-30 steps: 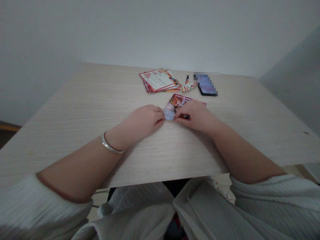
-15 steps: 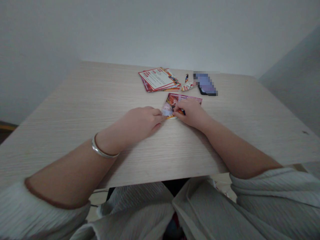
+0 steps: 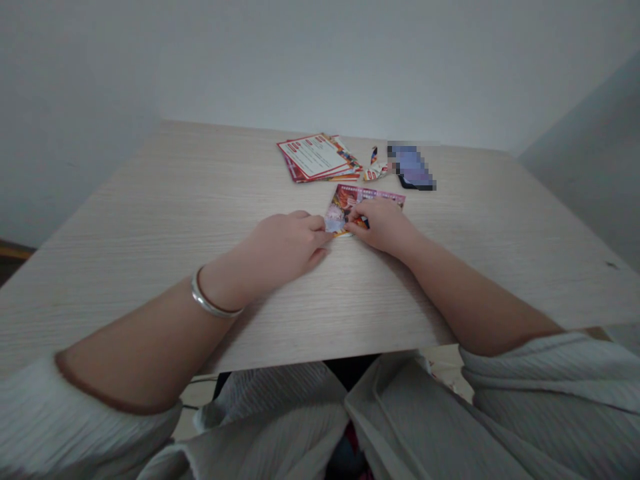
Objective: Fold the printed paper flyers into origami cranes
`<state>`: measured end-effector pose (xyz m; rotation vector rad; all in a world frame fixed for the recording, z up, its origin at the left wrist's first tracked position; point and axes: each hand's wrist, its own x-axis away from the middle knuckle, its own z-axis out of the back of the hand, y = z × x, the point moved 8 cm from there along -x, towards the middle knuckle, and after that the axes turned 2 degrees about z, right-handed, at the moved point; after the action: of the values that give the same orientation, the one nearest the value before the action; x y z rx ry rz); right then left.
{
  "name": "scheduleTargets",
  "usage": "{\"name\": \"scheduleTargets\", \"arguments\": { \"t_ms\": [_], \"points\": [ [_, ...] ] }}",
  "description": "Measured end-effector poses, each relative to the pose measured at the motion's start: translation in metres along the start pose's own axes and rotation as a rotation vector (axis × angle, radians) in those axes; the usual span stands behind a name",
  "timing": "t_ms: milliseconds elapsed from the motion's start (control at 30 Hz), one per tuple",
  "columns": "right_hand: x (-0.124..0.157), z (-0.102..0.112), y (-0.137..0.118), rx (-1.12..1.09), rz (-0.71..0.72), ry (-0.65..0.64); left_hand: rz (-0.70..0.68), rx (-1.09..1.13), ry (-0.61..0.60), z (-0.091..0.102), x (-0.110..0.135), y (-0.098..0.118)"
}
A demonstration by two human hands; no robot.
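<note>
A colourful printed paper sheet (image 3: 338, 212) with purple and orange pictures lies on the table in front of me; a pale, yellow-edged strip shows along its near edge. My left hand (image 3: 290, 245), with a silver bangle at the wrist, touches the sheet's near left corner with a stretched fingertip, while its thumb rests apart below. Over the right part of the sheet lies my right hand (image 3: 384, 223), thumb and forefinger drawn together on the paper near its lower edge. That hand hides much of the sheet's right side.
Behind the sheet is a fanned pile of printed cards (image 3: 317, 157), the top one white with a red border. To its right stands a small folded paper piece (image 3: 375, 171), beside a phone (image 3: 415, 167) blurred by pixels. The wooden table (image 3: 175, 187) meets a pale wall.
My left hand has shifted slightly, its thumb now farther from the sheet's edge. My right hand and the sheet have hardly moved.
</note>
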<state>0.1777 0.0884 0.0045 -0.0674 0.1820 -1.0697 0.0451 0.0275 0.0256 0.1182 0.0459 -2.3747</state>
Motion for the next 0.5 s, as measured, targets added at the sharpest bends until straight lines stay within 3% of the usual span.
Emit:
{"name": "scheduleTargets", "arguments": {
  "t_ms": [100,267,500],
  "points": [
    [-0.0005,0.0009,0.0000,0.013,-0.003,-0.004,-0.023,-0.077,-0.069,-0.0052,-0.0007,0.0029],
    [-0.0008,0.0001,0.0005,0.009,0.002,-0.016,-0.030,-0.098,-0.054,-0.0044,-0.0011,0.0040],
    [0.0006,-0.0011,0.0038,-0.004,0.010,-0.001,0.064,-0.078,-0.127,-0.0011,-0.0003,-0.0036]
  ]
}}
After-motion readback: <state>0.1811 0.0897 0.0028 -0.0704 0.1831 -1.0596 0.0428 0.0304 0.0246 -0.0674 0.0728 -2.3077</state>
